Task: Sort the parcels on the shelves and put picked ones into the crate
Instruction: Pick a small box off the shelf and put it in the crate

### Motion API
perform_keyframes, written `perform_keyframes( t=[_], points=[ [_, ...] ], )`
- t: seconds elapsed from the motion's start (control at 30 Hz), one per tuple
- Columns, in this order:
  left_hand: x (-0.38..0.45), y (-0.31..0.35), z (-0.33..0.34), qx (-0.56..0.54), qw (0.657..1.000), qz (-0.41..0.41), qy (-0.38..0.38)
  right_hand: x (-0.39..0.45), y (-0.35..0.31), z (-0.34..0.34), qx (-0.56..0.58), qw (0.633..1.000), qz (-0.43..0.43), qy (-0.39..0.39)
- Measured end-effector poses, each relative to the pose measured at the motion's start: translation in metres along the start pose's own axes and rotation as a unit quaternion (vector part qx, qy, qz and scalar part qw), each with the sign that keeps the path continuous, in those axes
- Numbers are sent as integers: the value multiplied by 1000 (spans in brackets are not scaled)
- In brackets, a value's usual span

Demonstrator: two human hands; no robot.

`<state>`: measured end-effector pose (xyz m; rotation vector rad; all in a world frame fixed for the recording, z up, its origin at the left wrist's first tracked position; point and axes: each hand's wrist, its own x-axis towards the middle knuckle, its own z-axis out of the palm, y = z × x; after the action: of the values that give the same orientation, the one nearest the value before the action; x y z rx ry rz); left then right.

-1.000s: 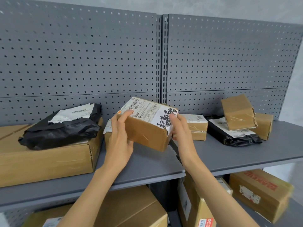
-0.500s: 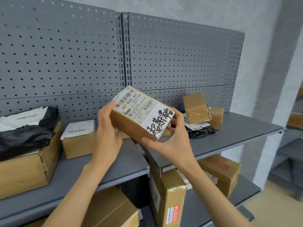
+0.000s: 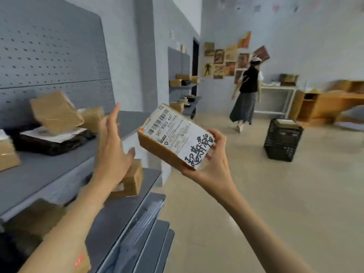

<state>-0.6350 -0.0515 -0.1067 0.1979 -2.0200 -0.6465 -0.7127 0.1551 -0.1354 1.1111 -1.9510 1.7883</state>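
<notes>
A small brown cardboard parcel (image 3: 173,137) with a white shipping label and black handwriting is held in the air, tilted, off the end of the shelves. My right hand (image 3: 212,164) grips it from below at its near right corner. My left hand (image 3: 112,152) is off the parcel, fingers spread, in front of the grey shelf (image 3: 49,168). A black plastic crate (image 3: 282,139) stands on the floor at the right, with a parcel lying in it. More parcels remain on the shelf at the left: a tilted brown box (image 3: 56,112) on a black bag (image 3: 53,139).
Another person (image 3: 246,95) walks across the room beyond the crate. A second shelf unit (image 3: 183,87) with parcels stands against the far wall. Wooden furniture (image 3: 325,103) and a white table line the right side. A small box (image 3: 132,179) sits on the lower shelf.
The view has swung right from the shelves toward the room. My left hand has let go of the parcel and opened; my right hand alone now carries it.
</notes>
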Motion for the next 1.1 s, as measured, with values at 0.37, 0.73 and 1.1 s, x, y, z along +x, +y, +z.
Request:
perform_keyframes(
  t=[0.37, 0.73, 1.1],
  points=[
    [-108, 242, 243, -235, 930, 107, -262, -193, -13, -313, -258, 908, 142, 297],
    [-294, 537, 362, -275, 808, 248, -459, -452, -92, -550, -352, 766, 298, 448],
    [-515, 738, 406, -317, 657, 370, -575, -678, -141, -663, -345, 625, 429, 554]
  ],
)
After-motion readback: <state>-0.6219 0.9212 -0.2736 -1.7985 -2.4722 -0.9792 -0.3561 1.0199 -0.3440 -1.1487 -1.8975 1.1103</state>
